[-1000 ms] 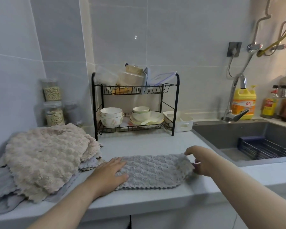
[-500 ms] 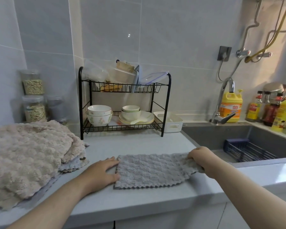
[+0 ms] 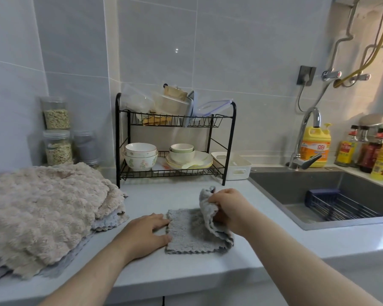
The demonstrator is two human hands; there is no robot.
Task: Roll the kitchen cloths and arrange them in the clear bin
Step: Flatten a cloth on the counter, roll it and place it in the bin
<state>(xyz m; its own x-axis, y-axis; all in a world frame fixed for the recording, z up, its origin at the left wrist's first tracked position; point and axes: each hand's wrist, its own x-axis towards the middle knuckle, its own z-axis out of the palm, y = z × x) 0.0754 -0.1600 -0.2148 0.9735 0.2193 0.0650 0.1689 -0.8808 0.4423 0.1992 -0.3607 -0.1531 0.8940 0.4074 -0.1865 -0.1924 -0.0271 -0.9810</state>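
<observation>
A grey kitchen cloth [image 3: 186, 234] lies on the white counter [image 3: 186, 272] in front of me. My right hand [image 3: 230, 208] grips its right end, lifted and curled over toward the left. My left hand [image 3: 146, 234] rests flat on the counter, fingertips pressing the cloth's left edge. At the left sits a pile of cloths [image 3: 42, 208], beige fluffy ones on top of grey ones. A clear container [image 3: 173, 104] stands on the rack's top shelf; I cannot tell whether it is the bin.
A black two-tier rack [image 3: 175, 140] with bowls and plates stands at the back. A white basket [image 3: 232, 165] sits beside it. The sink [image 3: 318, 195] with a tap and a blue rack is at right, bottles behind it. Jars [image 3: 56, 131] stand at the left wall.
My right hand closed on the cloth's right end, lifted it and folded it over to the left. My left hand slid from the cloth's top to its left edge.
</observation>
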